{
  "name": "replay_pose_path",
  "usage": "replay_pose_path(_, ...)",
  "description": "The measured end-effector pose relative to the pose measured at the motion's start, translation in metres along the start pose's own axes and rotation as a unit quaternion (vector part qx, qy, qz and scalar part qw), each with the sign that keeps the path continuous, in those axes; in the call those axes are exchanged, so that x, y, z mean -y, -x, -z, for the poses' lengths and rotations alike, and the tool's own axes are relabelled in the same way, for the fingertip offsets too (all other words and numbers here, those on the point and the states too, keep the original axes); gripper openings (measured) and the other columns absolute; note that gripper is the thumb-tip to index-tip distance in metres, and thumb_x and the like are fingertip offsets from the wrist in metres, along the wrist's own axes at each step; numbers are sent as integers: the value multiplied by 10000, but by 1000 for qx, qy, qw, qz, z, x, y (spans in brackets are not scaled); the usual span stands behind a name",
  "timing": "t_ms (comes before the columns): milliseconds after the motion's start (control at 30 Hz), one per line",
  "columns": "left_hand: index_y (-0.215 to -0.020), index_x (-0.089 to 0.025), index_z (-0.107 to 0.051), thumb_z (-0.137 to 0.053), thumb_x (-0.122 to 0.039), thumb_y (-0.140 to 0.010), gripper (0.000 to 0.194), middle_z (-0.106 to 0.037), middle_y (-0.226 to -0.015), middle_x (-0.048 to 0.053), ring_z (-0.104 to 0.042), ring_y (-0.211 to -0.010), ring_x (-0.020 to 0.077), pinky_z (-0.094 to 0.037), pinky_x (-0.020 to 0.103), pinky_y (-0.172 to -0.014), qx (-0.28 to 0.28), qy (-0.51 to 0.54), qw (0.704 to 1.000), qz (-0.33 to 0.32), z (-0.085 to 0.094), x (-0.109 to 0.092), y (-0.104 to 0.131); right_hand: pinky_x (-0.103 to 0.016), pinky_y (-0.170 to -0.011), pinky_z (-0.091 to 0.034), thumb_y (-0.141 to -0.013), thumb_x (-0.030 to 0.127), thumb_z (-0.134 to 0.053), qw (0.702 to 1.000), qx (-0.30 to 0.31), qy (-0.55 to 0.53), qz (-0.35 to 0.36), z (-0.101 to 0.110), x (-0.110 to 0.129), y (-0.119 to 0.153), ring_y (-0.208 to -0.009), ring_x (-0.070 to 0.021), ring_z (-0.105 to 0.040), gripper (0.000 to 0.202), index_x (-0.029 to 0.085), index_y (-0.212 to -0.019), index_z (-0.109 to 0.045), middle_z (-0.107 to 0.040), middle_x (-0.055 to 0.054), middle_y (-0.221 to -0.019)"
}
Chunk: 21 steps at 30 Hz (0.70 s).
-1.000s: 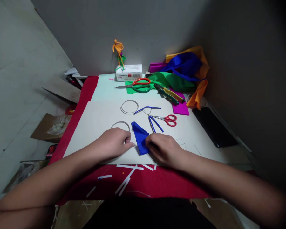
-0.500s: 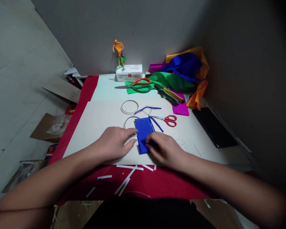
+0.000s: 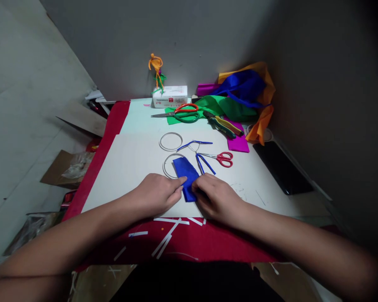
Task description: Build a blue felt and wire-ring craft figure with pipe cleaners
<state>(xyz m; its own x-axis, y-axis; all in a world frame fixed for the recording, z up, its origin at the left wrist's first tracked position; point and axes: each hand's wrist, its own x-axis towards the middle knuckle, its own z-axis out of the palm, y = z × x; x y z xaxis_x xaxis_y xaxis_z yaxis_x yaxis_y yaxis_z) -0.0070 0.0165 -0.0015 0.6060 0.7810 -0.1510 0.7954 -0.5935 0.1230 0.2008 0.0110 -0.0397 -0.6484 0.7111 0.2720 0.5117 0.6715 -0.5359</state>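
Observation:
A folded piece of blue crepe paper (image 3: pixel 185 167) lies at a slant on the white board (image 3: pixel 119 167). My left hand (image 3: pixel 164 191) is closed at its left edge, index finger pressed on top and thumb close beneath. The right edge is pinched between the curled fingers of my right hand (image 3: pixel 216 193). Just beyond the paper is a bent wire figure (image 3: pixel 194 146) with blue-wrapped arms and legs. Small red-handled scissors (image 3: pixel 224 159) rest right of it. One wire ring (image 3: pixel 171 141) lies to the left; the paper partly covers a second ring (image 3: pixel 165 165).
Large scissors (image 3: pixel 186 113), pliers (image 3: pixel 222 125) and green crepe paper (image 3: pixel 227 107) lie at the back. An orange figure (image 3: pixel 156 65) stands on a white box (image 3: pixel 170 96). A black phone (image 3: pixel 283 167) is at right. Paper strips (image 3: pixel 164 243) litter the red cloth (image 3: pixel 208 243) in front.
The paper's far end has tilted to the left. My left hand has moved onto the paper, its finger and thumb closing. My right hand stays at the right edge.

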Motion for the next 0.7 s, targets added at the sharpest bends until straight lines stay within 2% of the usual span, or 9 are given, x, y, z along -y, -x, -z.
replay_pose_path(200, -1311, -186, -506, -338, -379, -931, 459, -734, -794, 90, -683, -693, 240, -436, 310, -575, -6, -22, 1000, -1, -3, -3, 0, -277, -684, -419, -822, 113, -467, 1000, 0, 11, 21, 0, 0, -1, -770, -168, -480, 70, 153, -841, -522, -567, -71, -816)
replay_pose_path(500, -1350, -170, -447, -353, -349, -932, 464, -730, -802, 82, -678, -683, 224, -424, 294, -565, 2, -47, 999, -6, -7, -4, 0, -292, -700, -461, -891, 189, -455, 999, -2, 29, 43, -2, -3, -1, -788, -170, -515, 125, 150, -872, -572, -601, -83, -825)
replay_pose_path(600, -1369, -169, -415, -344, -339, -936, 470, -729, -832, 84, -680, -704, 238, -430, 308, -575, 14, -49, 999, -8, -8, -4, 0, -324, -718, -475, -905, 195, -450, 992, -4, 102, 74, 1, -3, -2, -850, -194, -534, 167, 130, -910, -604, -621, -119, -910)
replay_pose_path(700, -1366, -145, -409, -344, -322, -936, 469, -726, -830, 91, -678, -700, 240, -427, 310, -570, 22, -66, 998, -10, -8, -5, -1, -426, -835, -456, -902, 144, -444, 963, -23, 214, 163, 3, 2, -1, -989, -249, -533, 199, 108, -927, -638, -620, -162, -1064)
